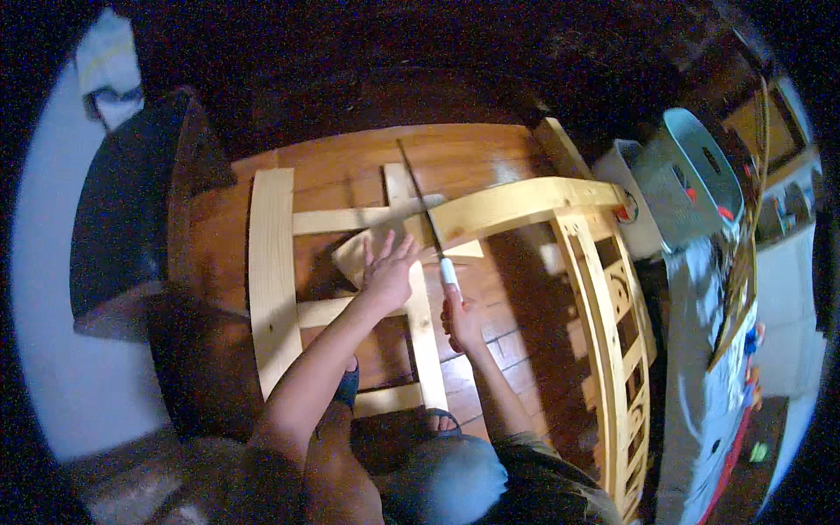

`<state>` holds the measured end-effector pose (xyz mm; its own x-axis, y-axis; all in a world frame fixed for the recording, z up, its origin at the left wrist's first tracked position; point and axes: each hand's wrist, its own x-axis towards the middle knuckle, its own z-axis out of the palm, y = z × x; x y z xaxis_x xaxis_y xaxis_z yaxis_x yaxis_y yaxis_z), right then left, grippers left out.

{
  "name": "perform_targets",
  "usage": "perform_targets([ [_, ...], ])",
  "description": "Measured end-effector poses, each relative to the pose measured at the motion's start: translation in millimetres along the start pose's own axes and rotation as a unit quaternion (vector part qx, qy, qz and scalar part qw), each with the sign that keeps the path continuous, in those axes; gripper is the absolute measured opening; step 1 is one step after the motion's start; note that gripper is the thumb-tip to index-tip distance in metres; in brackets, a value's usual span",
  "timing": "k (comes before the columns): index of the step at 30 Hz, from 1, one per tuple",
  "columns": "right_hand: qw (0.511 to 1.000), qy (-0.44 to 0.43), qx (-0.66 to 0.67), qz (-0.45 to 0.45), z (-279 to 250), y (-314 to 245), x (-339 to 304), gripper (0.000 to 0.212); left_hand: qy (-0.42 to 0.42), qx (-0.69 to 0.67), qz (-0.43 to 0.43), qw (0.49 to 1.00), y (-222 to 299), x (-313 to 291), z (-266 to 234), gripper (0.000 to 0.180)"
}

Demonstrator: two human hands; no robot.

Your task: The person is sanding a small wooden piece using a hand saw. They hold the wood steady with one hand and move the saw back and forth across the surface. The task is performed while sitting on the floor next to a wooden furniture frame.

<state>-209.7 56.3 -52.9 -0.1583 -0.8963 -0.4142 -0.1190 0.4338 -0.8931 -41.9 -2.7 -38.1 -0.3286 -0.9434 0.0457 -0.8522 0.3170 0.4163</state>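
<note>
My right hand (462,322) is wrapped round the white handle of a handsaw (423,197), whose long thin dark blade points away from me. The blade lies across a pale wooden board (490,206) at its left part. With fingers spread, my left hand (388,276) presses on the board's left end, just left of the blade. That end rests over a wooden slatted frame (273,254) on the floor. I cannot tell how deep the blade sits in the wood.
A wooden railing with cut-out panels (604,332) stands to the right, meeting the board's right end. Beyond it are a teal plastic basket (682,188) and a white bin (619,162). At left is a dark chair-like piece (131,210). My sandalled feet are beside the slatted frame.
</note>
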Motion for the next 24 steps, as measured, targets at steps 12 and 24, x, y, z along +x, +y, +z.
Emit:
perform_targets([
  [12,1.0,-0.009,0.0,0.006,4,-14,-8,0.047,0.048,0.004,0.001,0.999,-3,2,13,0.058],
  [24,0.999,-0.02,-0.033,-0.017,4,-23,-8,0.051,0.029,0.007,-0.008,1.0,3,2,15,0.061],
])
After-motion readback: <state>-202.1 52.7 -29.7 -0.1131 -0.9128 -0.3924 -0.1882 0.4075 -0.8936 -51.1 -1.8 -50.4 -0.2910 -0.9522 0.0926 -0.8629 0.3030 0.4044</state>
